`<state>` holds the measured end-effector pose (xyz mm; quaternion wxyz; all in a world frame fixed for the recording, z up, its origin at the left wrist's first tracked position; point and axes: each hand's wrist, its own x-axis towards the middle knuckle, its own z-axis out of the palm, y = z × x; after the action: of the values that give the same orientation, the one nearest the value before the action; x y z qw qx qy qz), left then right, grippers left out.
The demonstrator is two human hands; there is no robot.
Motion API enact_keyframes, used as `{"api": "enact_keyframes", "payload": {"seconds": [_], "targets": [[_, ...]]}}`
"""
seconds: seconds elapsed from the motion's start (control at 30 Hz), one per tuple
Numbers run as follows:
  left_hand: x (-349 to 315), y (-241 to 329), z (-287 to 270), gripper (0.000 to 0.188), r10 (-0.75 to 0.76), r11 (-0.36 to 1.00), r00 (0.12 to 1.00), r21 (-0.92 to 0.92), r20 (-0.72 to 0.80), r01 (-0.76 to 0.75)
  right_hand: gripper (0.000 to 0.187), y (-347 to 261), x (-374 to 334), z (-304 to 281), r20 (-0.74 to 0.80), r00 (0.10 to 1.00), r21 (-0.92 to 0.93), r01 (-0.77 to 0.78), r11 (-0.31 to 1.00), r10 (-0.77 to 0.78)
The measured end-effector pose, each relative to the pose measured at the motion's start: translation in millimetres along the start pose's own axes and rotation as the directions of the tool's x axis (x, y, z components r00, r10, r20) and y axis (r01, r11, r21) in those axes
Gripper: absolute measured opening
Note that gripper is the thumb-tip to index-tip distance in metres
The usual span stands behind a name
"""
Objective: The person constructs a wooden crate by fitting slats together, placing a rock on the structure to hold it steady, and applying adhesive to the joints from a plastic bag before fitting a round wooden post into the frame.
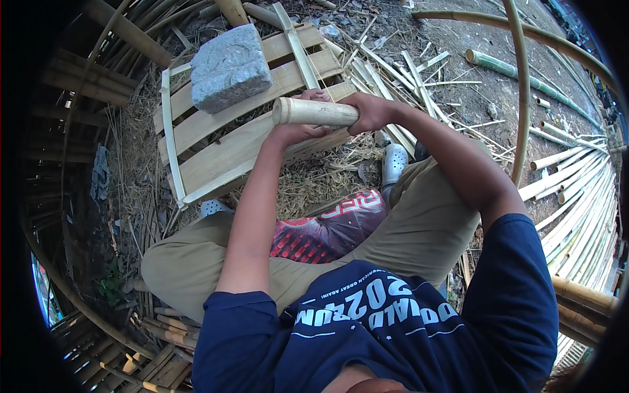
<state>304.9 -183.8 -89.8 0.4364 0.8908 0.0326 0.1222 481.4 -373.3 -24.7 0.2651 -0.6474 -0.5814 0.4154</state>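
A short, thick bamboo piece (313,112) lies crosswise in front of me, its cut end facing left. My right hand (371,110) is closed around its right end. My left hand (296,130) grips it from underneath near the middle, fingers curled over the top. Both hands hover over a panel of flat bamboo slats (223,147) lying on the ground. I sit with my knees bent, in tan trousers and a dark blue shirt.
A grey stone block (229,65) rests on the slat panel at upper left. Split bamboo strips (406,78) litter the dirt ahead. Long bamboo poles (576,196) are stacked at right, a bent pole (521,85) arcs overhead. Straw (321,183) lies between my feet.
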Motion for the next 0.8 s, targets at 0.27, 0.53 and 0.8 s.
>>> {"api": "enact_keyframes", "payload": {"seconds": [0.27, 0.53, 0.8], "targets": [[-2.3, -2.5, 2.8, 0.095, -0.019, 0.978, 1.000, -0.208, 0.017, 0.023, 0.052, -0.6, -0.9, -1.0, 0.001, 1.000, 0.022, -0.024, 0.999, 0.024], [-4.2, 5.4, 2.3, 0.092, -0.060, 0.972, 0.998, -0.226, 0.012, 0.062, 0.052, 3.5, -0.6, -1.2, 0.010, 0.999, 0.010, -0.039, 0.999, 0.039], [-4.8, 8.6, -0.1, 0.072, -0.067, 0.987, 0.998, -0.145, 0.007, 0.067, 0.050, -1.3, -3.9, -2.3, 0.013, 0.999, 0.027, -0.038, 0.999, 0.038]]}}
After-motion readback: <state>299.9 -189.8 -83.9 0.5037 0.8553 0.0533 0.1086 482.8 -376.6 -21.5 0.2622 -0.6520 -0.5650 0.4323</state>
